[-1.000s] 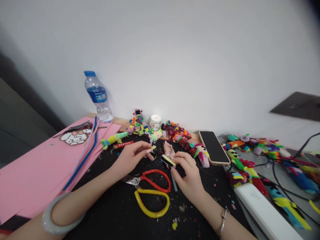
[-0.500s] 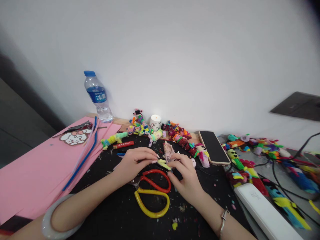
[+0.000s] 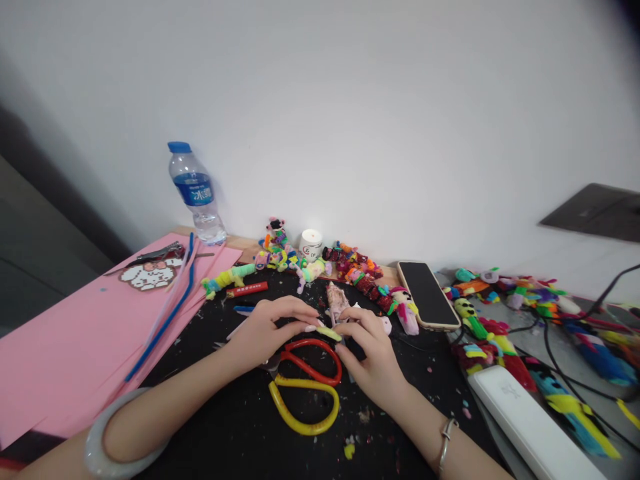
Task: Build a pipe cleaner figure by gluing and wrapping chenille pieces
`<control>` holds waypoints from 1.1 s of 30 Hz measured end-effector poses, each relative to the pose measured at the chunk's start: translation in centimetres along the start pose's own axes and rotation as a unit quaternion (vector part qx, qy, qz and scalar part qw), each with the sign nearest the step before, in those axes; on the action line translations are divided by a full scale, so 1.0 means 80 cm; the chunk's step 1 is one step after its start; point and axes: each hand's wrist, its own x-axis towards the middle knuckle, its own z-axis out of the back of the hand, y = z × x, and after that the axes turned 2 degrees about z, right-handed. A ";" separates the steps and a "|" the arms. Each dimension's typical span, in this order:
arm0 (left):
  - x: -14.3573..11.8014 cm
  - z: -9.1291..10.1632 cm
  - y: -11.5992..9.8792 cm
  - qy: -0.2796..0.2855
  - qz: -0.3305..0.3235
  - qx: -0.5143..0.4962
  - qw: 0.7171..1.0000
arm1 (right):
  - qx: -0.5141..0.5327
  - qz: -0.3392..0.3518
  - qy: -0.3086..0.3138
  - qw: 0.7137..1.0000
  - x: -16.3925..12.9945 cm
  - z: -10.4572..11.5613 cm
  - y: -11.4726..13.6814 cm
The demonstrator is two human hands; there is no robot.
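Left hand [image 3: 270, 328] and right hand [image 3: 369, 347] pinch yellow-green strip [image 3: 329, 332] | bottle [image 3: 195, 193] label unreadable

Bare forearms; pale jade bangle [image 3: 107, 437] left wrist, thin silver bracelet [image 3: 445, 443] right.

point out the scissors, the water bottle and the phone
scissors [image 3: 305, 383], head view, where the red and yellow handle loops meet
water bottle [image 3: 194, 189], head view, on the blue label
phone [image 3: 428, 293], head view, middle of the dark screen
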 end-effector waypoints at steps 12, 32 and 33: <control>-0.002 0.002 -0.002 0.001 -0.062 0.019 0.998 | 0.002 -0.001 -0.009 1.000 0.000 0.000 -0.001; -0.003 -0.014 0.007 0.036 0.109 -0.166 0.979 | 0.068 -0.012 -0.010 0.998 0.001 0.004 0.001; -0.003 -0.014 0.005 0.037 0.108 -0.154 0.981 | 0.068 -0.010 -0.015 0.998 0.001 0.005 0.002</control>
